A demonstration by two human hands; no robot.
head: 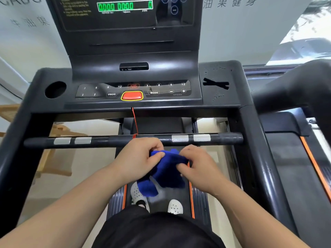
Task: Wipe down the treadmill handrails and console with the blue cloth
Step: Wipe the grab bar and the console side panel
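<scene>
Both the left hand (141,156) and right hand (197,164) pinch the bunched blue cloth (165,171). The front handrail (114,140) runs crosswise just beyond them, nearest the left hand.

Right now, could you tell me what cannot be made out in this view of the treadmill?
Head view, console display: its top is cut off by the frame edge.
Instruction text beside it: too small and blurred to read.
Blue cloth: partly covered by the left hand and right hand that hold it.
Left handrail: runs out at the left edge.
</scene>
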